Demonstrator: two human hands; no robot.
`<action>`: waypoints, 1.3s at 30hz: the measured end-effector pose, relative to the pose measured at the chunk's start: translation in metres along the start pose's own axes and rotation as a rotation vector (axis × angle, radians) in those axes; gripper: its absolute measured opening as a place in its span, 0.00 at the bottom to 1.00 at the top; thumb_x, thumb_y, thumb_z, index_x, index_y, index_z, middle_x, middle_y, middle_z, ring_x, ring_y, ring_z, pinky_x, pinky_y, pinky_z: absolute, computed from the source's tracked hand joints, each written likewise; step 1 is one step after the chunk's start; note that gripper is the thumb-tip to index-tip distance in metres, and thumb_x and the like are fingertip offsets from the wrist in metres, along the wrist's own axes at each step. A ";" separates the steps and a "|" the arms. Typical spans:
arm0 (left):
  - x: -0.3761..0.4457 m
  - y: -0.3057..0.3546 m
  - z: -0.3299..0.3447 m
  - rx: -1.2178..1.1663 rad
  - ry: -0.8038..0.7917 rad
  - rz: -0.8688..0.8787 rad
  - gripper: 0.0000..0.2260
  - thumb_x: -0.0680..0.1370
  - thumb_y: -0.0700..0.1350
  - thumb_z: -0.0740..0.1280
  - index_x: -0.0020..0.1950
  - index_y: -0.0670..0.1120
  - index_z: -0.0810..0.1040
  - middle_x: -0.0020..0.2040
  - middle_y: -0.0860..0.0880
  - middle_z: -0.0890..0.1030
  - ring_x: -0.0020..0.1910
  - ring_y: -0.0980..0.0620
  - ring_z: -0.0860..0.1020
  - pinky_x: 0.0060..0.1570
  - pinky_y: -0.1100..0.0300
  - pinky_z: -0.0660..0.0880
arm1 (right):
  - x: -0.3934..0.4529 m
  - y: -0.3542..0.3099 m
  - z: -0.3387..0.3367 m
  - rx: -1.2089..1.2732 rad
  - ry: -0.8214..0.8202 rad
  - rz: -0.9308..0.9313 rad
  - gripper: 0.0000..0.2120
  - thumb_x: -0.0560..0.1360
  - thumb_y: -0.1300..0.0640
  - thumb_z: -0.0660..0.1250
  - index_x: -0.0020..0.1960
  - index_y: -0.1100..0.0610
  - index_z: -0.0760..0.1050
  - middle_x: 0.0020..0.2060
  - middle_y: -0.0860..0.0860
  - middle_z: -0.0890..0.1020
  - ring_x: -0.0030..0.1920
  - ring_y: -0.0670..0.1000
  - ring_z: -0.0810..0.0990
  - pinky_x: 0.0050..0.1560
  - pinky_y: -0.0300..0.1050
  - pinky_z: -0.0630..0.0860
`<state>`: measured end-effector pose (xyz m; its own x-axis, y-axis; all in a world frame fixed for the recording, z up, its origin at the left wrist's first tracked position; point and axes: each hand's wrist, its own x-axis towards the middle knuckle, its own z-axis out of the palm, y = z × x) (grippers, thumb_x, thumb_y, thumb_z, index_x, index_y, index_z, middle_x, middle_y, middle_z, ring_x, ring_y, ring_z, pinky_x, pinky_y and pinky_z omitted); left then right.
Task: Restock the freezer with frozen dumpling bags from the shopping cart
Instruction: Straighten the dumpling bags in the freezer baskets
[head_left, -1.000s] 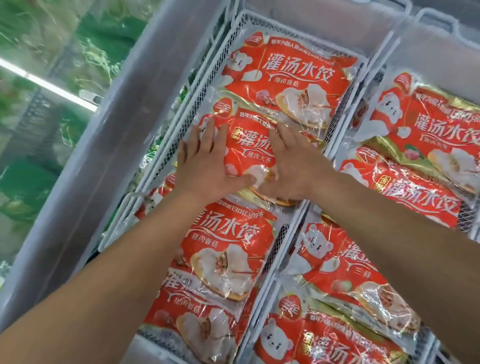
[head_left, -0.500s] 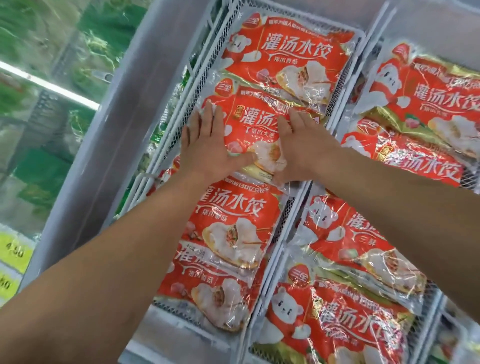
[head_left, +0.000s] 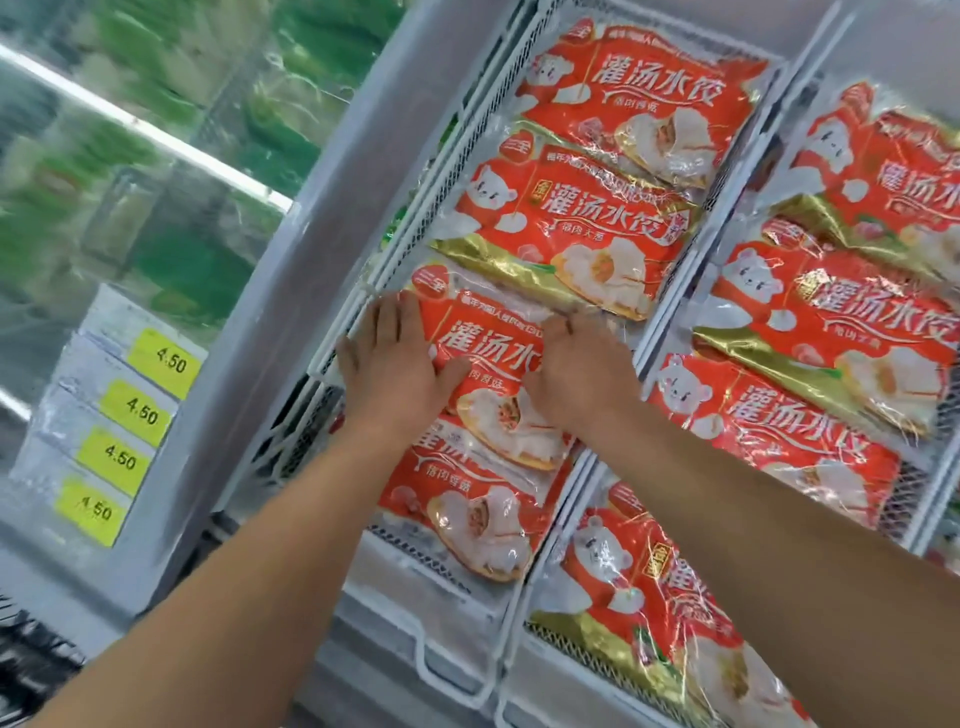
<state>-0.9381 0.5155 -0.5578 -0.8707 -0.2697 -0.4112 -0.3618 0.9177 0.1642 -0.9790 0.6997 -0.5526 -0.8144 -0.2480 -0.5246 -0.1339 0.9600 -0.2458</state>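
**Both hands flat on a dumpling bag in the freezer basket**

The left hand (head_left: 397, 358) lies flat, fingers straight, on the left part of a red dumpling bag (head_left: 483, 348). The right hand (head_left: 582, 374) presses the same bag's right part; its fingers point away and cannot be told apart clearly. The bag lies in a white wire basket (head_left: 410, 244) of the freezer (head_left: 291, 291), overlapped above by a gold-edged bag (head_left: 566, 228) and overlapping another bag (head_left: 467, 509) below. To the right of the basket, a second basket holds more red bags (head_left: 831, 322). To its left, yellow price tags (head_left: 132, 410) read 4.50.
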 end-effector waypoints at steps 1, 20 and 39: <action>-0.004 -0.005 0.002 0.001 -0.008 0.004 0.42 0.77 0.66 0.61 0.81 0.49 0.44 0.82 0.47 0.48 0.80 0.44 0.47 0.76 0.39 0.46 | 0.002 0.000 0.000 0.040 -0.018 0.015 0.24 0.77 0.46 0.64 0.67 0.59 0.70 0.64 0.58 0.74 0.69 0.61 0.68 0.64 0.57 0.72; -0.025 0.006 0.008 0.004 -0.003 0.153 0.50 0.71 0.75 0.59 0.81 0.51 0.39 0.81 0.47 0.38 0.79 0.41 0.37 0.76 0.38 0.39 | -0.034 0.023 -0.007 -0.098 0.034 -0.278 0.55 0.67 0.26 0.63 0.80 0.55 0.44 0.80 0.53 0.45 0.79 0.57 0.44 0.78 0.56 0.46; -0.038 -0.010 0.003 -0.049 0.063 0.085 0.44 0.72 0.70 0.65 0.79 0.48 0.54 0.81 0.43 0.52 0.79 0.39 0.49 0.75 0.40 0.50 | -0.058 0.019 0.010 -0.170 0.043 -0.244 0.46 0.71 0.32 0.63 0.78 0.58 0.55 0.78 0.57 0.57 0.77 0.60 0.54 0.76 0.57 0.54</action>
<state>-0.9003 0.5175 -0.5469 -0.9175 -0.2111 -0.3371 -0.3006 0.9231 0.2400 -0.9289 0.7307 -0.5354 -0.7692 -0.4720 -0.4308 -0.4183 0.8815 -0.2189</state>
